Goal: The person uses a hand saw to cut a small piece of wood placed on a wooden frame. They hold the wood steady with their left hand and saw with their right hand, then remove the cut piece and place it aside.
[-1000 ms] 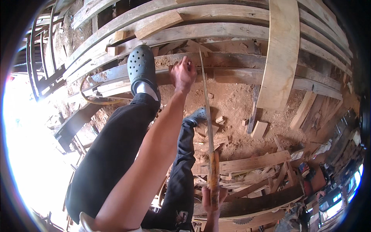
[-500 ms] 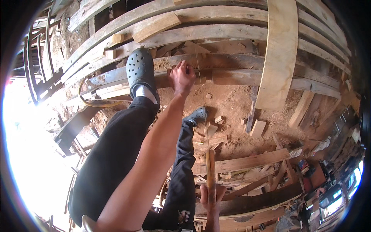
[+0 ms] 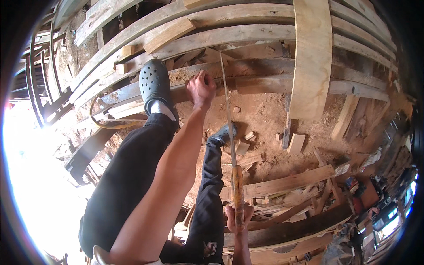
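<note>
My left hand point(image 3: 202, 90) is closed with its fingers curled over the edge of a worn wooden plank point(image 3: 260, 84). Beside that hand, my left foot in a grey clog point(image 3: 154, 81) presses on the timber. My right hand point(image 3: 239, 216) grips the wooden handle point(image 3: 237, 190) of a hand saw. Its long thin blade point(image 3: 228, 106), seen almost edge-on, points away from me and crosses the plank just right of my left hand. Whether the teeth are inside a cut cannot be made out.
Long parallel beams point(image 3: 247, 33) run across the far side, with a pale wide board point(image 3: 312, 57) lying over them at right. My other clog point(image 3: 226, 133) stands on sawdust-covered ground among small offcuts point(image 3: 296, 143). Scrap timber point(image 3: 289, 181) is piled at near right.
The saw has moved slightly forward, and its blade shows wider than before. My right hand went with it. My left hand keeps its place on the plank; the whole view has shifted a little.
</note>
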The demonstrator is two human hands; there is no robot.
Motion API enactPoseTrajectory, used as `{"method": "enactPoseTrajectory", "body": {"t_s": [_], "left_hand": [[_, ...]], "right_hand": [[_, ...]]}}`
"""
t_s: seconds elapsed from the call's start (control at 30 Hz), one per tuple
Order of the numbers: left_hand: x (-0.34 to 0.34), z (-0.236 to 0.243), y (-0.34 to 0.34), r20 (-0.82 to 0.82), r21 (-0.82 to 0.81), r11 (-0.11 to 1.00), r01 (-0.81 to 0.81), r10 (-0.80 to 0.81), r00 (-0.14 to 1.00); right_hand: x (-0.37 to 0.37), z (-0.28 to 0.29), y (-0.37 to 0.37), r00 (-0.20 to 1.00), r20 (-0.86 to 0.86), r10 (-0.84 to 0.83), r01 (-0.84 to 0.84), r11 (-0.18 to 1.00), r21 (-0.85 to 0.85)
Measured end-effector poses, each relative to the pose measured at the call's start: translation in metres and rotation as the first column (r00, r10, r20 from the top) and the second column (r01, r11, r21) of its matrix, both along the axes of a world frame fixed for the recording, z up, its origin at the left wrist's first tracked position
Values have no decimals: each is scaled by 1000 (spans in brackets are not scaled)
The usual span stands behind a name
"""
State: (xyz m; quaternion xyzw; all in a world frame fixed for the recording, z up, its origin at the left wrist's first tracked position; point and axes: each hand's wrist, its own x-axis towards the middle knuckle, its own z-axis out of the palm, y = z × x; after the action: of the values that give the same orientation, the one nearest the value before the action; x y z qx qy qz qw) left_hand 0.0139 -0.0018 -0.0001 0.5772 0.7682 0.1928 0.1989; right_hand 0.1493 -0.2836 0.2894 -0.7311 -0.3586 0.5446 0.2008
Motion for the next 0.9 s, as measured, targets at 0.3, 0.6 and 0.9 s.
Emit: {"method": "enactPoseTrajectory", "body": {"t_s": [0.3,0.6,0.9], "left_hand": [[1,-1,-1,26,-48,999,-20,21,999],[-1,1,-2,40,-12,1000,4,-4,999],[0,-6,-2,15,57,998,-5,4,1000]], "right_hand": [[-7,-4,-9,988,92,-121,98,970,224],[3,-17,-18,989,44,-139,117,938,327],[2,-33,-46,976,-13,-220,216,943,252]]}}
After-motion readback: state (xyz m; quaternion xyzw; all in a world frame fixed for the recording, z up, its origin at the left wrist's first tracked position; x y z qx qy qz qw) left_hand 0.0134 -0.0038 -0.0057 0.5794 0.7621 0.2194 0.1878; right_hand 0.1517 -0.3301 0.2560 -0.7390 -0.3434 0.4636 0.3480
